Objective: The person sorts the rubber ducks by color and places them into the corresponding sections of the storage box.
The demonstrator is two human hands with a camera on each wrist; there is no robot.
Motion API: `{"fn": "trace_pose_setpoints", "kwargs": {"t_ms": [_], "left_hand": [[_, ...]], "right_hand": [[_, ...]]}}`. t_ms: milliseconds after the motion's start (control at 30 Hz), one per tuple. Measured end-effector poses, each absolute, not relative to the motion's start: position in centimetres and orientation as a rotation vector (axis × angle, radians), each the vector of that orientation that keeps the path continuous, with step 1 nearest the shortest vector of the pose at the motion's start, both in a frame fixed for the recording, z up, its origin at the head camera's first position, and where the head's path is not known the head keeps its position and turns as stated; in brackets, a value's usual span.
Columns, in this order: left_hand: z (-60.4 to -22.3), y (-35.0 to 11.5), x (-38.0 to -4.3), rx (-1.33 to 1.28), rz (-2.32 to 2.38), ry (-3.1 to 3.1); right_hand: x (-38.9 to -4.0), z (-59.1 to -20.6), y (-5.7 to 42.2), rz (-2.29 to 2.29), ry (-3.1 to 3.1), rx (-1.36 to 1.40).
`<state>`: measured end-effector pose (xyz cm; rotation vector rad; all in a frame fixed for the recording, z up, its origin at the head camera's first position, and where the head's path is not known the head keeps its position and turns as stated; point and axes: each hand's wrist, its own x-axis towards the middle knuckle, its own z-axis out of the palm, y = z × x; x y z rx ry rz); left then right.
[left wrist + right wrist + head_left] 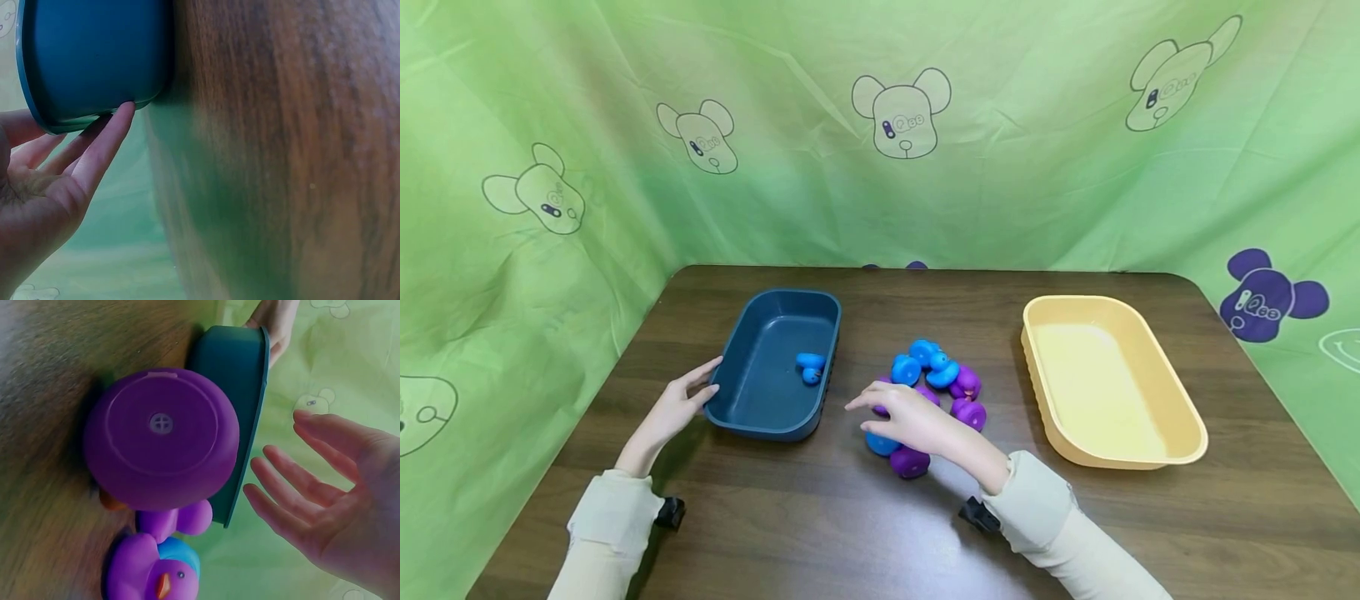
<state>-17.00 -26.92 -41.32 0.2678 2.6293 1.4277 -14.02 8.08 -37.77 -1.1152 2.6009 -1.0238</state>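
Observation:
My left hand (668, 415) touches the outer left side of the dark blue bin (775, 429) with straight fingers. In the left wrist view, the fingertips lie against the bin's outer wall (100, 56). One blue rubber duck (810, 362) lies inside the bin. Over the heap of blue and purple rubber ducks on the table hovers my right hand (913, 417), its fingers spread and holding nothing. It partly hides several ducks in the head view. In the right wrist view, a purple duck (162, 447) shows its flat base close up, beside another purple duck (134, 569).
A pale yellow bin (1093, 379) stands on the right side of the brown wooden table (760, 517). Behind the table hangs a green cloth (775, 208) with mouse-like drawings. The duck heap lies between the two bins, nearer the dark blue one.

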Motion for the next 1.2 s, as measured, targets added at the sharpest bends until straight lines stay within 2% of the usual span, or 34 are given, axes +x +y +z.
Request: {"fn": "trace_pose_setpoints", "kwargs": {"t_ms": [1200], "left_hand": [[-41.3, -26.9, -16.9, 0.254, 1.444, 2.590]], "right_hand": [[-13.6, -39.0, 10.5, -0.924, 2.578, -1.096]]}}
